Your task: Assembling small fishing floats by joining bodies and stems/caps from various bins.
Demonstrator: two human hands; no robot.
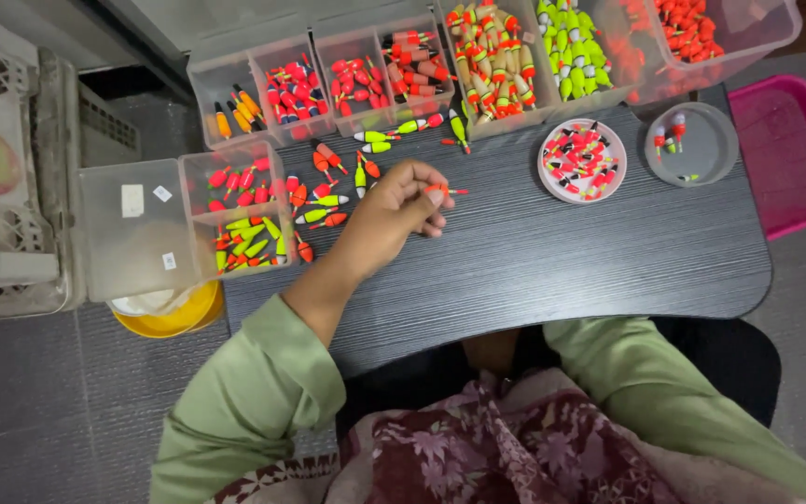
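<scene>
My left hand point(401, 207) rests on the dark wood-grain table point(571, 252) and pinches a small red-orange fishing float point(442, 190) between its fingertips. Loose red, orange and yellow-green floats point(328, 201) lie scattered just left of the hand. My right hand is hidden below the table edge; only its green sleeve point(636, 373) shows.
Clear compartment boxes of floats point(366, 70) line the far edge, another box point(235, 210) sits at the left. A round white dish of floats point(582, 161) and a grey dish point(699, 145) stand at the right. A pink tray point(795, 154), a yellow bucket point(165, 317) and a crate point(2, 177) flank the table.
</scene>
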